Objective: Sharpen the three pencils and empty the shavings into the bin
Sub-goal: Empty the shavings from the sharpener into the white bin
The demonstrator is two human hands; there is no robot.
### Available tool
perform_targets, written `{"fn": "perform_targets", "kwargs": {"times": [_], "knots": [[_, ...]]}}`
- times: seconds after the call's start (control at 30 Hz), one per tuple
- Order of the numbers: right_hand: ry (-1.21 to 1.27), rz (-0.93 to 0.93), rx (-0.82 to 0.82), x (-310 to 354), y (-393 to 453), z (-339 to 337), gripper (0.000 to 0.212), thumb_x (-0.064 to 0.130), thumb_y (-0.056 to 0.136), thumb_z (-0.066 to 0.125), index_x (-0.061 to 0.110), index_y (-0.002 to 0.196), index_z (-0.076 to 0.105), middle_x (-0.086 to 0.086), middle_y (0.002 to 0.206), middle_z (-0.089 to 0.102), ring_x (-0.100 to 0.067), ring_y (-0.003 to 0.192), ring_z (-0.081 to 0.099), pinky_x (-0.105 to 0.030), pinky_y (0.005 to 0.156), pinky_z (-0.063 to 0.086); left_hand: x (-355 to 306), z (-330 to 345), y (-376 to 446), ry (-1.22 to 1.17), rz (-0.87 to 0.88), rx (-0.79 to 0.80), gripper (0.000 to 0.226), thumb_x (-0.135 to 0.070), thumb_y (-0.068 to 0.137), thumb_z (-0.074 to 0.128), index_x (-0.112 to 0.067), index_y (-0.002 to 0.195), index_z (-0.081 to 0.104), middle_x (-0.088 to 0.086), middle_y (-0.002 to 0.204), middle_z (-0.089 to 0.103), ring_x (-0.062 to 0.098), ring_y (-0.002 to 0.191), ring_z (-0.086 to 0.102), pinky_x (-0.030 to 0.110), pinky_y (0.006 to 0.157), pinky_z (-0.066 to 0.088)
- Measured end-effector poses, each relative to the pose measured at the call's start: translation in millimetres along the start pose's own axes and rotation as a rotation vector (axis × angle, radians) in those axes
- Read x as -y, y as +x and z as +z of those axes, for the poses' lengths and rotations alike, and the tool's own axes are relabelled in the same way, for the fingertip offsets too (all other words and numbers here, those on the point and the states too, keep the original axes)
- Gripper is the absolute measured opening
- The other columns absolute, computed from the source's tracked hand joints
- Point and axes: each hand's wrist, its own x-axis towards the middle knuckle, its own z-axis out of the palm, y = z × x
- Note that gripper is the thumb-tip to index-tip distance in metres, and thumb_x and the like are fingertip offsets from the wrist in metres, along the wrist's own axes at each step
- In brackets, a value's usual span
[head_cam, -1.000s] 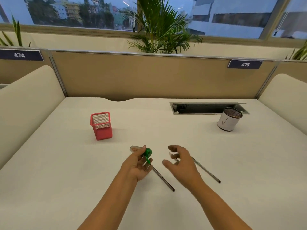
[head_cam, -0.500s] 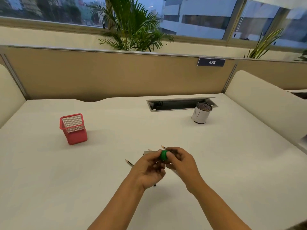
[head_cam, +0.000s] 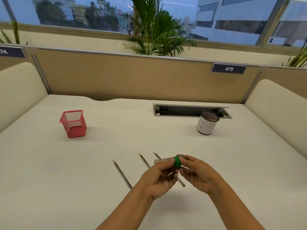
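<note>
Green sharpener point(head_cam: 177, 161) pinched between left hand point(head_cam: 160, 178) and right hand point(head_cam: 196, 174) (both grips closed on it).

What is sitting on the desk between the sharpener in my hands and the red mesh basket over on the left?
Only one pencil lies flat on the white desk along that line. Otherwise nothing visible stands between the green sharpener with its clear shavings case, held by both hands, and the red mesh basket.

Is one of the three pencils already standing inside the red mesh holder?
No, all three pencils lie flat on the desk, apart from the red mesh holder.
</note>
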Motion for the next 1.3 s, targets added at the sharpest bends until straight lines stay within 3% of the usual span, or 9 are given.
{"fn": "perform_targets", "kwargs": {"times": [0.07,0.27,0.37,0.5,0.57,0.67,0.8,1.03,1.3], "knots": [[-0.06,-0.01,0.02,15.1,2.4,-20.2,0.009,0.006,0.086,0.06,0.007,0.087,0.069,-0.007,0.077,0.07,-0.015,0.069,0.064,-0.017,0.056,0.056,11.6,18.7,8.5,-0.017,0.031,-0.006,0.013,-0.003,0.08,0.065,-0.001,0.07,0.073,0.013,0.062,0.065,0.018,0.053,0.06,0.023,0.053,0.053],[-0.482,-0.264,0.062,37.3,6.6,-58.2,0.02,0.013,0.088,0.061,0.018,0.107,0.064,-0.004,0.106,0.068,-0.019,0.095,0.068,-0.021,0.076,0.056,40.0,58.5,43.8,-0.098,0.147,-0.102,0.021,-0.004,0.077,0.069,0.001,0.098,0.067,0.013,0.073,0.066,0.016,0.057,0.061,0.021,0.054,0.054],[-0.805,-0.405,0.006,48.9,8.6,-71.3,0.025,0.02,0.079,0.071,0.029,0.101,0.065,0.01,0.1,0.068,-0.01,0.091,0.066,-0.019,0.076,0.052,51.6,71.0,51.2,-0.155,0.165,-0.093,0.018,-0.006,0.075,0.072,0.001,0.091,0.068,0.015,0.076,0.069,0.017,0.057,0.064,0.023,0.057,0.056],[-0.995,-0.478,0.015,56.3,14.5,-82.4,0.023,0.022,0.083,0.068,0.024,0.105,0.066,0.009,0.094,0.066,-0.011,0.087,0.064,-0.02,0.077,0.05,58.8,70.8,49.8,-0.158,0.206,-0.055,0.033,-0.025,0.069,0.077,0.001,0.088,0.07,0.016,0.083,0.067,0.022,0.072,0.061,0.03,0.073,0.055],[-1.053,-0.509,0.011,59.9,19.6,-87.3,0.025,0.022,0.084,0.065,0.022,0.11,0.065,0.007,0.097,0.065,-0.01,0.086,0.063,-0.019,0.075,0.049,56.6,67.1,49.9,0.093,0.316,-0.165,0.045,-0.037,0.074,0.073,-0.003,0.103,0.067,0.013,0.092,0.067,0.022,0.079,0.063,0.03,0.074,0.055],[-1.083,-0.52,0.042,58.7,23.0,-89.1,0.026,0.024,0.085,0.065,0.022,0.11,0.065,0.007,0.099,0.064,-0.007,0.084,0.06,-0.013,0.069,0.045,51.8,64.4,48.6,0.856,0.529,-0.309,0.032,-0.034,0.083,0.066,-0.016,0.109,0.063,0.001,0.107,0.067,0.014,0.097,0.062,0.019,0.076,0.048],[-1.109,-0.519,0.055,56.9,25.0,-84.2,0.024,0.026,0.087,0.062,0.02,0.11,0.065,0.004,0.098,0.065,-0.008,0.083,0.058,-0.011,0.067,0.042,52.0,79.7,48.6,1.427,0.681,-0.29,0.017,-0.025,0.088,0.053,-0.02,0.103,0.06,-0.005,0.092,0.062,0.009,0.083,0.058,0.02,0.073,0.045],[-0.914,-0.373,0.03,61.4,25.7,-89.3,0.023,0.022,0.082,0.068,0.015,0.103,0.067,-0.001,0.095,0.069,-0.014,0.083,0.063,-0.024,0.077,0.052,61.7,89.9,56.0,1.49,0.794,-0.279,0.012,-0.025,0.098,0.035,-0.022,0.095,0.046,-0.015,0.082,0.048,0.001,0.071,0.047,0.013,0.06,0.036],[-0.828,-0.264,0.064,50.4,27.0,-87.6,0.018,0.026,0.084,0.065,0.012,0.095,0.07,0.0,0.087,0.072,-0.015,0.081,0.067,-0.017,0.067,0.051,67.5,67.1,65.5,1.673,0.911,-0.372,0.038,-0.041,0.086,0.025,-0.017,0.096,0.052,-0.006,0.081,0.066,0.017,0.072,0.057,0.035,0.067,0.046]]}}
